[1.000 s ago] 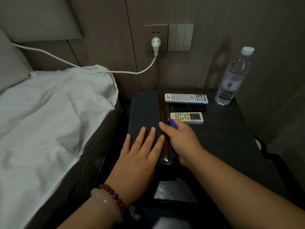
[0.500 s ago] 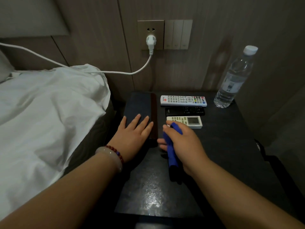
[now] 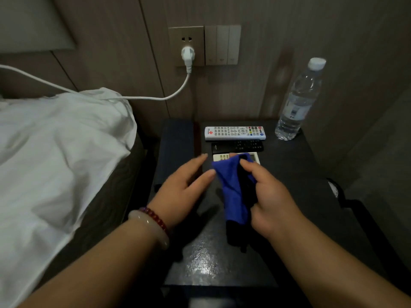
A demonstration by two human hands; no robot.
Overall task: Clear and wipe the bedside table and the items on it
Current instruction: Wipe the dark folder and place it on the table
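Holding the blue cloth in your right hand, you have it pinched between thumb and fingers, lifted a little above the bedside table, and it hangs down bunched. Your left hand is open and holds nothing; its fingers are spread and reach toward the upper edge of the cloth, close to it, but the picture is blurred there and I cannot tell if they touch it. I judge that you are arranging or refolding the cloth for the next wipe. The table is not cleared: the white remote, the black remote and the small beige remote, partly hidden behind the cloth, lie in a row near the wall, the water bottle stands upright in the far right corner, and a dark flat folder lies along the left side. The near part of the tabletop shines, which may mean it is wiped, but I cannot be sure. To my judgement, much is left: the remotes and the bottle need to be lifted and wiped, and then the surface under them. Be careful near the bottle, as it is tall and could tip over.
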